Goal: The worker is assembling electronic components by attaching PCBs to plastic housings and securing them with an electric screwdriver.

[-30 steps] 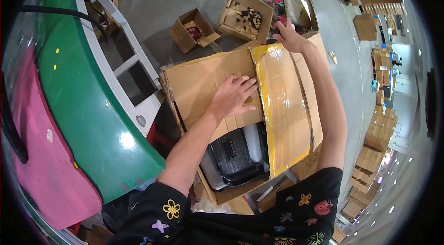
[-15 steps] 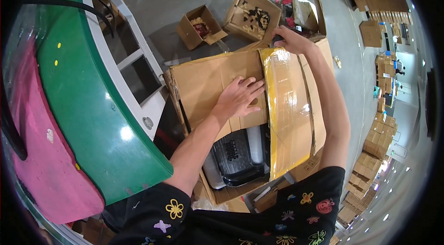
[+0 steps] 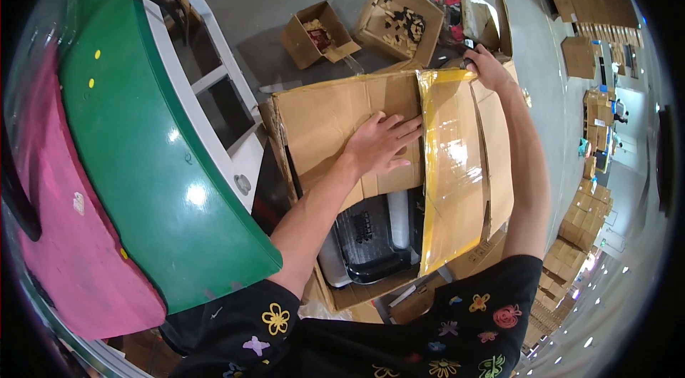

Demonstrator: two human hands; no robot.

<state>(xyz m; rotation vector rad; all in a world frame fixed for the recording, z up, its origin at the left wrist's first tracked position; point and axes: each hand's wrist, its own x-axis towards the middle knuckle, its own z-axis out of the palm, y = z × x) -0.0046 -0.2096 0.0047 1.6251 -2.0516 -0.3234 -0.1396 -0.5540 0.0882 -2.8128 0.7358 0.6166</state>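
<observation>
A large cardboard box (image 3: 321, 121) stands in front of me, partly covered by its flaps. My left hand (image 3: 382, 142) lies with fingers spread on the left flap, its fingertips near the edge of the right flap (image 3: 457, 157), which carries yellowish clear tape. In the gap nearest me shows a glossy black plastic-wrapped item (image 3: 367, 235), with a pale roll-like piece (image 3: 399, 220) beside it. At the far edge of the right flap, my right hand (image 3: 489, 68) is closed around a small dark object whose kind I cannot make out.
To my left is a green-topped table (image 3: 171, 178) with a pink sheet (image 3: 85, 235) and a white metal frame. Beyond the box, two open cartons stand on the floor: a small carton (image 3: 303, 50) and a larger carton (image 3: 367, 21) with mixed pieces. Stacked boxes (image 3: 585, 214) line the right.
My right hand has moved slightly right along the box's far edge, still closed on the dark object. The whole view has shifted a little; my left hand stays on the flap.
</observation>
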